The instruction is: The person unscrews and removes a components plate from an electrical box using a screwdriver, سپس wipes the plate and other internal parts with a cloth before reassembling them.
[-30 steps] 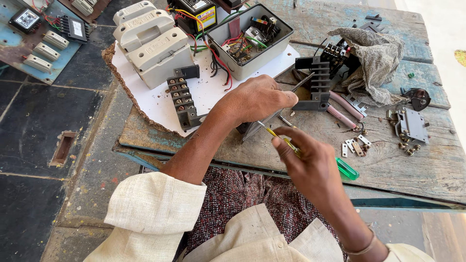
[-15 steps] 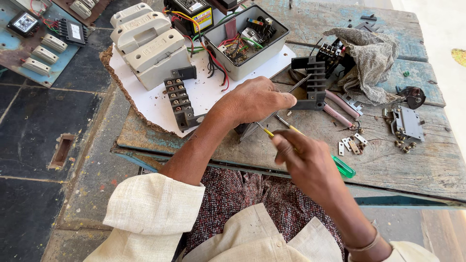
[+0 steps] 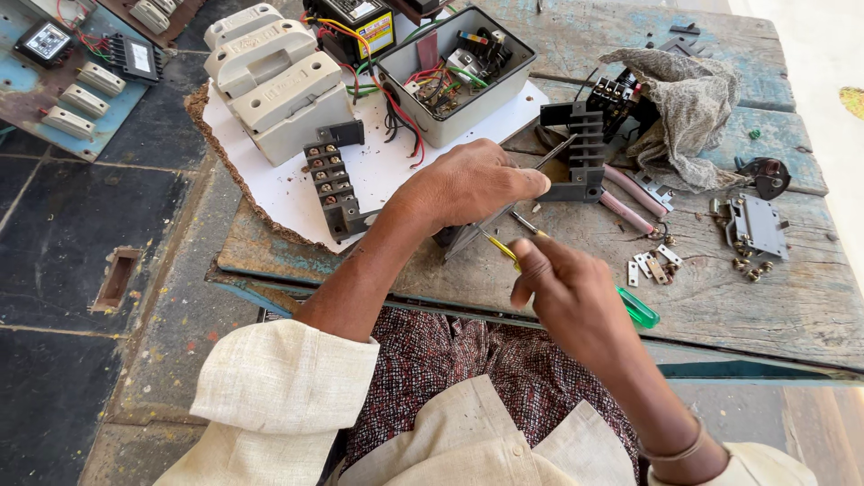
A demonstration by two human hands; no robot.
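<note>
Left hand (image 3: 468, 184) is clamped down over a small grey metal part (image 3: 477, 232) on the worn wooden table (image 3: 720, 297), fingers curled around it. Right hand (image 3: 567, 292) pinches a green-handled screwdriver (image 3: 630, 304), tip at that part. Open grey box (image 3: 450, 72) full of wires sits just behind.

Green-handled screwdriver (image 3: 576, 274), tip on grey part (image 3: 472, 236)

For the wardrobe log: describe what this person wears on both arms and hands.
Both hands are bare, with no gloves or rings to be seen. The left arm is bare from a cream, coarse-woven sleeve rolled up near the elbow. The right arm has a thin bangle at the wrist, above a cream cuff.
</note>
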